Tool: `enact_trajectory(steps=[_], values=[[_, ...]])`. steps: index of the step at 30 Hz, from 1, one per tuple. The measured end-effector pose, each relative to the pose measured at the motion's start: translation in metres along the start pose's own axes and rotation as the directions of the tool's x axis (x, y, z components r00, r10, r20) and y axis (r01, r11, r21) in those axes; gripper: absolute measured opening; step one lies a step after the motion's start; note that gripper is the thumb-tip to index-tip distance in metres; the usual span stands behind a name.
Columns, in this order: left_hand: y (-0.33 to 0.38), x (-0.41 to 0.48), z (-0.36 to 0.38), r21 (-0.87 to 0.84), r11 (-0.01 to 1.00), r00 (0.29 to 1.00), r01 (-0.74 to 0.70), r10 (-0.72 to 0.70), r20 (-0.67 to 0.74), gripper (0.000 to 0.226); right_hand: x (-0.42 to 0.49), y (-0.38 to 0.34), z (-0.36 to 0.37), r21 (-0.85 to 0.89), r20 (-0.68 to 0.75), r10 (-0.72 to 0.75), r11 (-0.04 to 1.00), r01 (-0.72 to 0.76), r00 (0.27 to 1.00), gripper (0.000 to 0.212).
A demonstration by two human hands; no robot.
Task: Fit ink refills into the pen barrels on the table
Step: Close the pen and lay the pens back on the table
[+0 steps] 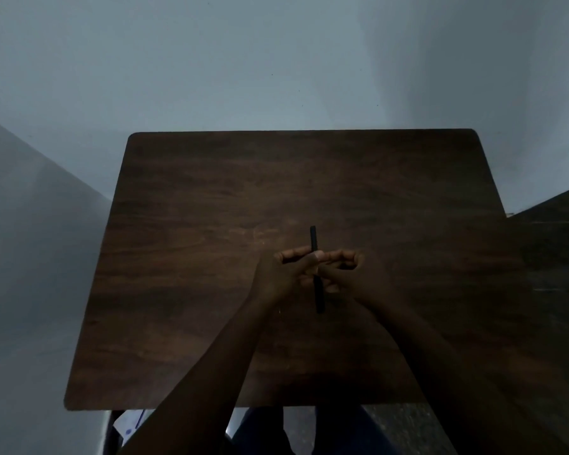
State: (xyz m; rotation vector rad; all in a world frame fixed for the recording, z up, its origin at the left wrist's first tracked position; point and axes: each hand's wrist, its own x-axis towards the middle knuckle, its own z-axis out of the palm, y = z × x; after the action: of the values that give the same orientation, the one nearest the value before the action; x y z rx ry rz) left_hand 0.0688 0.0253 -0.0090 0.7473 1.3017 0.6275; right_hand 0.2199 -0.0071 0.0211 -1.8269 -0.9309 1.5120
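A thin black pen (313, 238) stands nearly upright above the middle of the dark wooden table (211, 224). My left hand (284, 274) and my right hand (349, 270) meet around its middle, fingers closed on the barrel. The pen's far end sticks out above my fingers and its near end shows below them. The light is dim, so I cannot tell whether a refill is inside or which hand grips more firmly. No loose refills or other barrels are visible on the table.
Pale grey walls rise behind and to the left of the table. A dark surface (552, 244) adjoins the table's right side. A white paper with blue marks (132, 425) lies on the floor below the near left corner.
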Motion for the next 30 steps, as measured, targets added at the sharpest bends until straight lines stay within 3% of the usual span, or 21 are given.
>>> enact_trajectory(steps=[7, 9, 15, 22, 30], values=[[-0.029, 0.033, -0.056, 0.316, 0.944, 0.978, 0.096, -0.031, -0.204, 0.005, 0.015, 0.018, -0.007, 0.058, -0.098, 0.06, 0.997, -0.054, 0.993, 0.029], [-0.042, 0.039, -0.063, 0.375, 0.908, 0.965, 0.187, -0.098, -0.244, 0.026, 0.02, 0.028, -0.003, 0.028, -0.104, 0.087, 0.996, -0.084, 0.991, 0.029], [-0.06, 0.043, -0.057, 0.411, 0.893, 0.958, 0.183, -0.067, -0.281, 0.029, 0.039, 0.059, 0.01, -0.031, -0.111, 0.195, 0.979, -0.2, 0.974, 0.033], [-0.066, 0.051, -0.044, 0.434, 0.881, 0.954, 0.19, -0.062, -0.292, 0.035, 0.052, 0.064, 0.019, -0.087, -0.143, 0.156, 0.982, -0.169, 0.977, 0.026], [-0.083, 0.062, -0.03, 0.479, 0.856, 0.954, 0.195, -0.051, -0.297, 0.019, 0.059, 0.075, 0.021, -0.151, -0.19, 0.168, 0.969, -0.197, 0.967, 0.029]])
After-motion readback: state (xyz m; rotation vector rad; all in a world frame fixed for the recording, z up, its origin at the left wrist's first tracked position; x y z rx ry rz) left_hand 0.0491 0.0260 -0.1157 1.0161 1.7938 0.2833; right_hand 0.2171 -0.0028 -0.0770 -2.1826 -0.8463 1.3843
